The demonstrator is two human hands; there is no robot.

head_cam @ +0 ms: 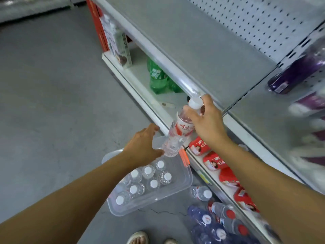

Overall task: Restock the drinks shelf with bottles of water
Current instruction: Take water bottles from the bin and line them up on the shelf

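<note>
Beside the shelf [202, 50], a clear bin [184, 180] on the floor holds 7 capped bottles. Your right hand [205, 120] reaches forward, fingers curled around the neck of a tilted water bottle [177, 132] above the bin. Your left hand [142, 145] stretches out beside its base, fingers loose, holding nothing.

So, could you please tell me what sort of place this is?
Probably a small shop aisle: metal shelving with a pegboard back, green soda bottles on the lower shelf, and a bin of water bottles for restocking.
</note>
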